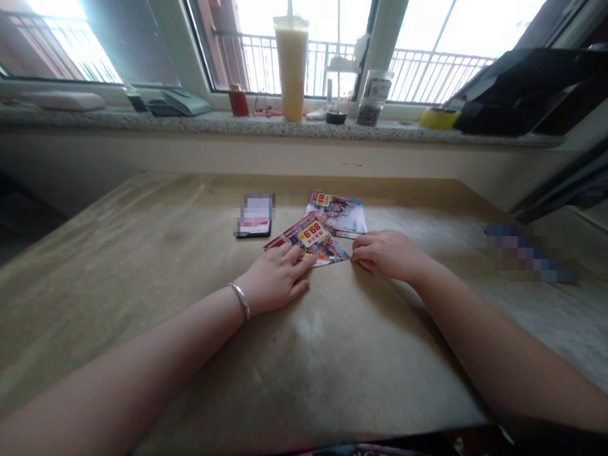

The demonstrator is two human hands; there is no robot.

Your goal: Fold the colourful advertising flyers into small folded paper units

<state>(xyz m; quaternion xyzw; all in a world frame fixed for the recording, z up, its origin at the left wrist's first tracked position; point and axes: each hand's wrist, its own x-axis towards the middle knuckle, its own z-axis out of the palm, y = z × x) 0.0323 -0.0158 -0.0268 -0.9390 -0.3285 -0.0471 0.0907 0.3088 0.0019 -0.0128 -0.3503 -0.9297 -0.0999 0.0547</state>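
Observation:
A folded, printed leaflet (327, 242) with a yellow price label lies on the table in front of me. My left hand (278, 275) rests flat over its lower left part, fingers stretched out, with a silver bangle at the wrist. At the leaflet's right corner, the fingers of my right hand (387, 254) are pinched together on the paper. A second printed leaflet (339, 212) with a similar label lies just behind, partly covered by the first one.
To the left of the leaflets lies a phone (256, 214). A blurred bluish item (532, 253) is at the table's right side. On the granite windowsill (190, 123) stand a tall cup of yellow drink (292, 69), a red jar (238, 101), yellow tape (439, 118) and a black bag (517, 95).

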